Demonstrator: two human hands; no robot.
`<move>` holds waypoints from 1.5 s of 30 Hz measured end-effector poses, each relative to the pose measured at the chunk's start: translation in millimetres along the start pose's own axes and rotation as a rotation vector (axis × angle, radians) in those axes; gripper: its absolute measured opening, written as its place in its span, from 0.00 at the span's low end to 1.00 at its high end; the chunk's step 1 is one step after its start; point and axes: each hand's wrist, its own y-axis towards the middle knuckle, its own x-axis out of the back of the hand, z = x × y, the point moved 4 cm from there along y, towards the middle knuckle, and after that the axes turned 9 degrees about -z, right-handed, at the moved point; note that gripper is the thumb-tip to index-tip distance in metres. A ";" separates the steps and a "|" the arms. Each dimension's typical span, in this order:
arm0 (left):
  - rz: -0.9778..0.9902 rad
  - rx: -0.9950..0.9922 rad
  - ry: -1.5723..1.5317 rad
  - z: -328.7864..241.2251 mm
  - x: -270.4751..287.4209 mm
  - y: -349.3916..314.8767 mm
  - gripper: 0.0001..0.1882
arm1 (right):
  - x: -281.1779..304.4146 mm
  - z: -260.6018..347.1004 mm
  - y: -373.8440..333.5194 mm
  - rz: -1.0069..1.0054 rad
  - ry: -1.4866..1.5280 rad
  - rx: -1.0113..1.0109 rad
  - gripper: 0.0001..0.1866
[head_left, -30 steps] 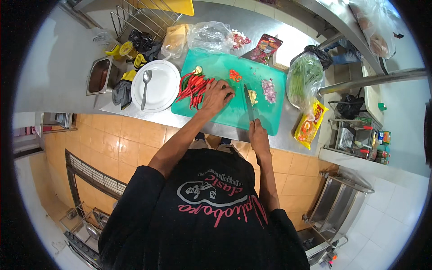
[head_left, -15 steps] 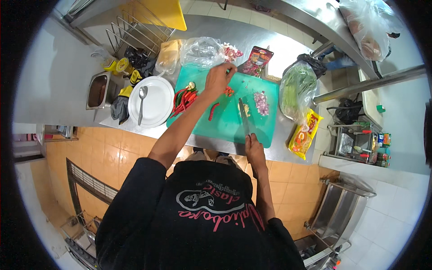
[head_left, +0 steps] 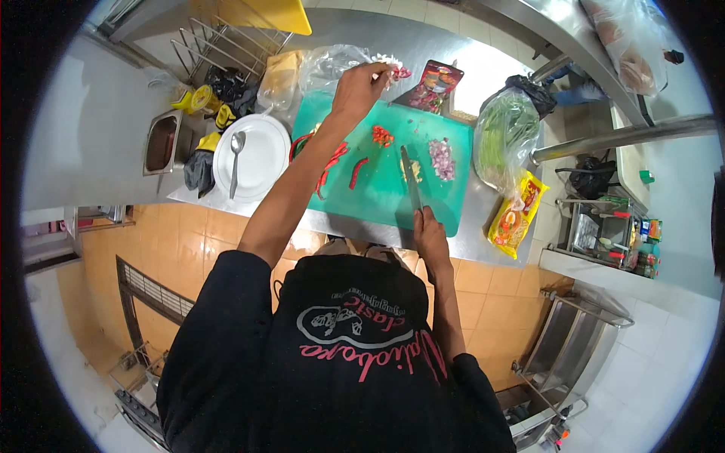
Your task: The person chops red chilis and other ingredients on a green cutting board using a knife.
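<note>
My left hand reaches beyond the far edge of the green cutting board, fingers pinched at a small heap of whitish and reddish scraps; what they hold is hidden. In my right hand is a knife, its blade pointing away over the board beside minced garlic. Chopped purple shallots lie right of the blade. Left of it are chopped red chillies and a single red chilli. Several whole chillies are partly covered by my left forearm.
Left of the board stands a white plate with a spoon. Behind are a clear plastic bag and a dark packet. Bagged green vegetables and a yellow noodle packet sit right. A metal post juts in there.
My left hand has moved farther away, from over the board's far edge to the scraps, uncovering the chopped chillies. My right hand keeps the knife in nearly the same place.
</note>
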 end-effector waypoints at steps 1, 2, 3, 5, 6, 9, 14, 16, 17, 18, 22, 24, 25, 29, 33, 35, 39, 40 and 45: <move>-0.032 -0.037 0.014 5.2 5.3 -11.4 0.10 | -2.6 -0.2 0.4 -0.011 -0.023 0.024 0.14; -0.064 -0.075 0.027 9.4 10.6 -22.7 0.10 | -4.7 0.9 0.5 -0.023 -0.045 0.049 0.15; -0.038 -0.011 0.020 7.8 15.1 -33.7 0.10 | -6.6 1.1 1.7 -0.005 -0.055 0.038 0.16; -0.056 0.012 0.032 20.0 24.1 -58.1 0.09 | -9.9 7.3 2.8 0.038 -0.075 0.048 0.16; -0.070 0.023 0.035 27.1 26.9 -69.9 0.09 | -12.4 9.2 3.7 0.068 -0.094 0.052 0.17; -0.058 -0.025 0.172 35.1 34.8 -102.0 0.06 | -21.6 9.7 5.2 0.099 -0.112 0.087 0.17; 0.073 -0.062 0.254 41.7 34.4 -144.9 0.07 | -27.2 15.7 1.7 0.094 -0.157 0.092 0.17; 0.103 -0.088 0.331 35.3 33.3 -160.1 0.07 | -29.3 15.6 0.5 0.093 -0.165 0.082 0.17; 0.104 -0.090 0.330 35.3 31.4 -163.8 0.07 | -30.1 15.2 0.3 0.091 -0.170 0.076 0.17; 0.091 -0.106 0.364 35.1 30.0 -167.0 0.08 | -30.5 15.4 -0.7 0.088 -0.176 0.070 0.17; 0.081 -0.117 0.402 35.6 21.6 -170.2 0.09 | -32.4 19.7 -6.5 0.049 -0.159 0.062 0.16; 0.099 -0.091 0.379 35.1 16.7 -170.5 0.09 | -33.1 25.8 -8.4 0.063 -0.102 0.055 0.17; 0.116 -0.063 0.360 35.0 14.8 -170.3 0.09 | -35.3 26.5 -9.5 0.060 -0.104 0.052 0.17; 0.117 0.001 0.315 41.1 8.3 -171.0 0.08 | -42.4 28.9 -11.1 0.076 -0.133 0.034 0.18; 0.123 0.051 0.279 41.9 5.9 -172.2 0.08 | -45.8 27.6 -13.4 0.078 -0.142 0.038 0.19; 0.102 0.048 0.304 42.0 5.7 -173.5 0.09 | -44.0 29.5 -13.2 0.099 -0.144 0.022 0.19; 0.088 0.052 0.311 40.9 4.7 -175.0 0.08 | -40.5 30.1 -13.0 0.106 -0.145 0.035 0.19; 0.090 0.056 0.314 41.2 4.1 -176.0 0.08 | -40.2 28.9 -13.3 0.109 -0.144 0.038 0.19; 0.048 0.071 0.293 40.9 4.0 -177.5 0.07 | -38.5 27.3 -12.6 0.077 -0.125 0.128 0.17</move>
